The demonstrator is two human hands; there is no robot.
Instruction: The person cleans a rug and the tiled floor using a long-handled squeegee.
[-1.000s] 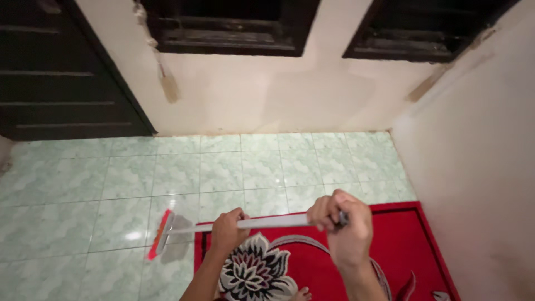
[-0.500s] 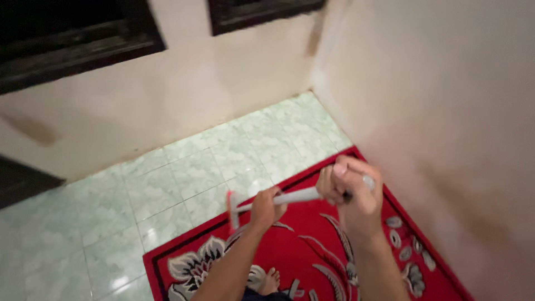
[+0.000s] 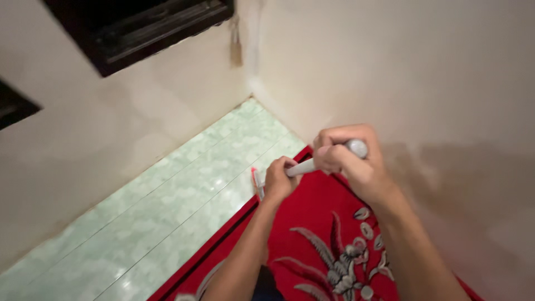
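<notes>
Broom handle, grey, gripped in both fists over red floral carpet near room corner. Head view: left hand closed low on shaft, right hand wrapped at top end. Red-edged head meets green tile floor at carpet border. Best kept flat, strokes short, clear of wall.

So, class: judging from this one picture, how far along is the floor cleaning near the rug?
Done: the green tiled floor looks glossy, with no visible dirt. In hand: left hand and right hand grip the grey handle, its red-edged head at the red rug edge. Left: the corner strip; how clean it is can't be told.
</notes>
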